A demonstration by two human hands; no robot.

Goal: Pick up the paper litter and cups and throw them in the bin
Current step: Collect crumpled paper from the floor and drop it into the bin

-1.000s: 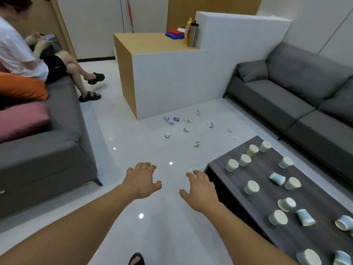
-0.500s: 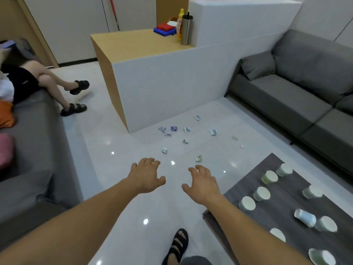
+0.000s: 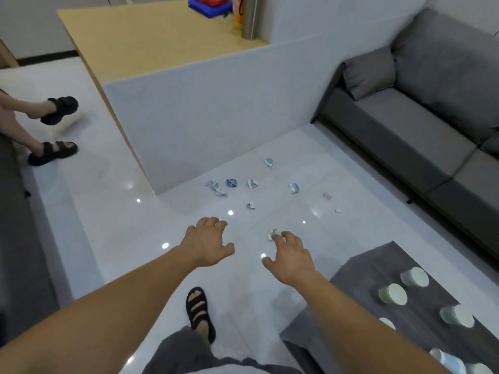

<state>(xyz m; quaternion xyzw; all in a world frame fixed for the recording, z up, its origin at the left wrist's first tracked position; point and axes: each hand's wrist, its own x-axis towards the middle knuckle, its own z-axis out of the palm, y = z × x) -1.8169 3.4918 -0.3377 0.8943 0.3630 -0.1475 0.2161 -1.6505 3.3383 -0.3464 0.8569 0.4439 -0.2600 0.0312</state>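
Several crumpled blue-and-white paper scraps [image 3: 252,184] lie scattered on the glossy white floor by the foot of a white partition. One scrap [image 3: 271,234] shows just past the fingertips of my right hand [image 3: 291,257], which reaches forward with relaxed, spread fingers and holds nothing. To its left my left hand [image 3: 206,242] is stretched out too, fingers loosely bent and empty. Several paper cups [image 3: 393,293] stand on a dark coffee table [image 3: 361,268] at the lower right. No bin is in view.
A wood-topped counter with a white partition [image 3: 216,103] stands ahead, a metal flask [image 3: 249,16] on it. A grey sofa [image 3: 421,125] runs along the right. Another person's sandalled feet [image 3: 54,149] are at the left by a second sofa. My own sandalled foot [image 3: 199,313] steps forward.
I have walked closer to the scraps, which now look larger and nearer. Both hands have stretched forward, the right one reaching the nearest scrap. The coffee table has slid toward the lower right.
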